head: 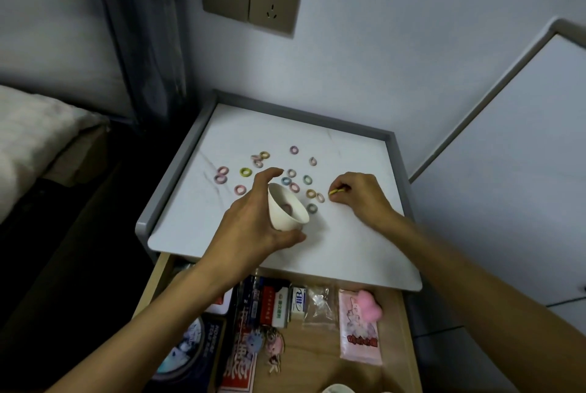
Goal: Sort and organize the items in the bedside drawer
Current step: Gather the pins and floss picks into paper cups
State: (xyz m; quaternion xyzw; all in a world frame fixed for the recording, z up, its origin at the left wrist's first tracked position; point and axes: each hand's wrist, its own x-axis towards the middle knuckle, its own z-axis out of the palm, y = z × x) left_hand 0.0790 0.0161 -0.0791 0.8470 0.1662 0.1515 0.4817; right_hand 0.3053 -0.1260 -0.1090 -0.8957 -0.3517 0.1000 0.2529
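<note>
Several small coloured hair ties (244,172) lie scattered on the white nightstand top (253,126). My left hand (253,218) grips a white paper cup (287,210), tilted toward the right, with something pinkish inside. To its right, my right hand (358,194) pinches a yellow hair tie (336,192) just above the tabletop. Below the top, the wooden drawer (401,329) stands pulled out.
The drawer holds small boxes (279,305), a clear plastic bag (320,305), a pink packet (358,335), a pink fluffy clip (369,305), keychain charms (272,345) and a round tin (184,351). A bed (35,139) lies left; a wall socket (274,2) is above.
</note>
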